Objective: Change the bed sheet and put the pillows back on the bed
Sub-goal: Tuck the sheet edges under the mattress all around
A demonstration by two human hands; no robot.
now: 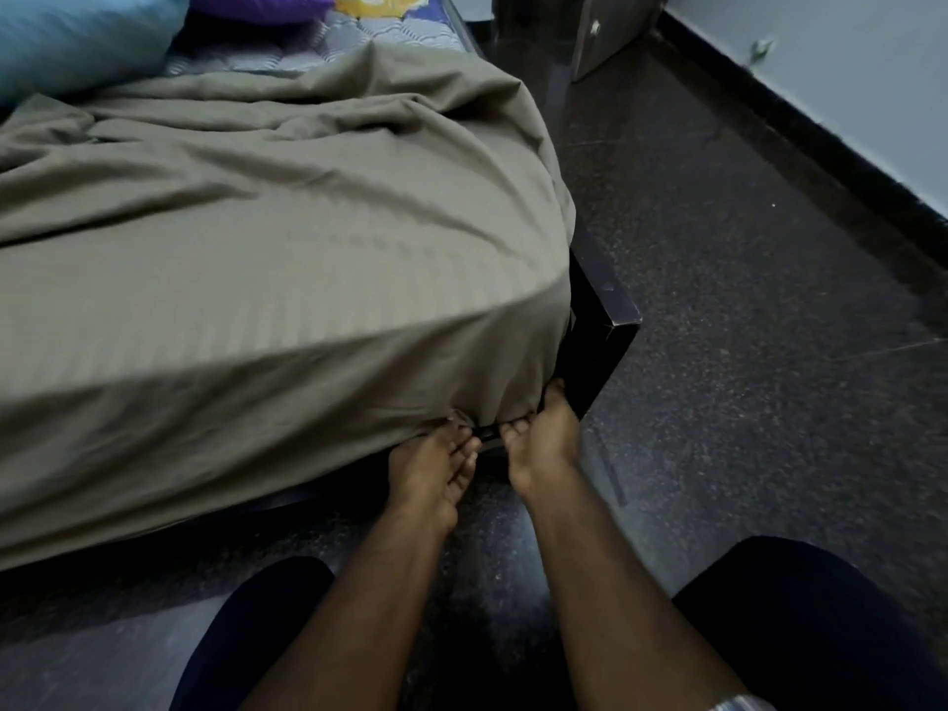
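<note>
Dark speckled floor fills the right of the frame — at lower centre, left hand and right hand both pinch the olive sheet at the bed's corner.

Bed: dark frame, one corner exposed at right, standing on dark speckled floor. Mattress with patterned grey-blue quilting shows bare at the far end. Olive-grey sheet lies over most of the mattress, wrinkled toward the far side, smoother near the corner, its edge hanging down the near side. Light blue pillow rests at far left on the bed; purple pillow beside it, farther back.
</note>
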